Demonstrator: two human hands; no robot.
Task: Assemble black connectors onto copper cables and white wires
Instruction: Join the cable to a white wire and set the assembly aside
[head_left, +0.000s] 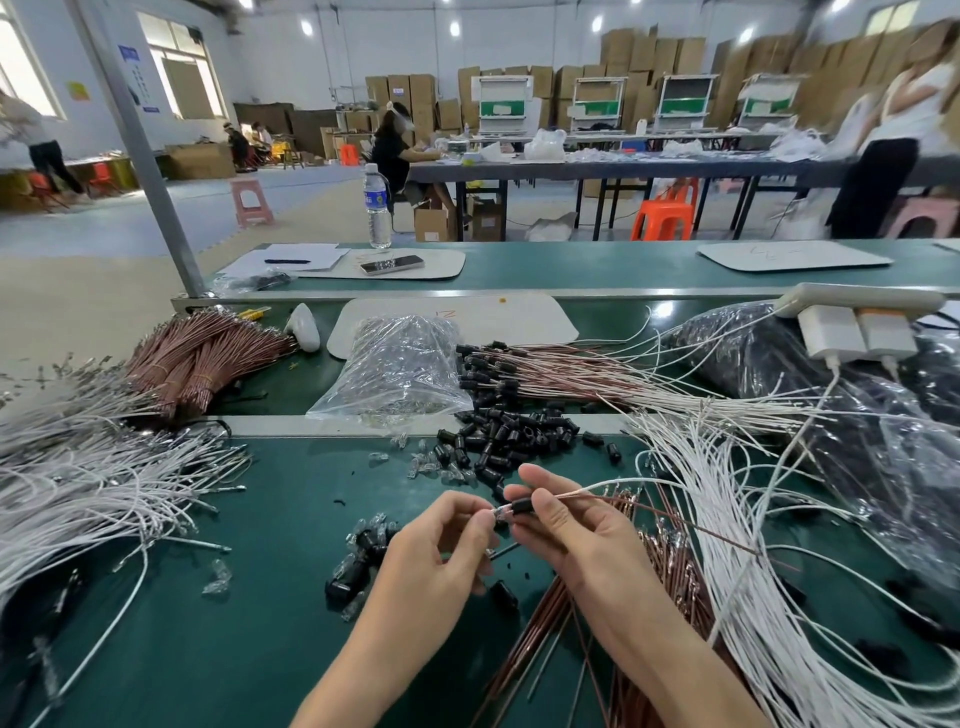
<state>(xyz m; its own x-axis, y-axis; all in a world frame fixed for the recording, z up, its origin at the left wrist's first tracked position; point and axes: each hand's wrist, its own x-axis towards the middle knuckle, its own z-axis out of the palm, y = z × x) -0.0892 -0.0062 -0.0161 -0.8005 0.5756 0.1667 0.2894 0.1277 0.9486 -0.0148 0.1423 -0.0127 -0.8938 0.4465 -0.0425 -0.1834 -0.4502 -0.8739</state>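
My right hand (566, 525) pinches one black connector (521, 506) between thumb and forefinger, just nearer me than the loose connector pile (504, 441). A copper cable (691, 526) and white wire (592, 487) trail rightward from it. My left hand (441, 540) pinches the clear tip (497, 514) at its left end.

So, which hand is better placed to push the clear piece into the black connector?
Probably the left hand: it pinches the clear piece right beside the black connector, which the right hand grips.
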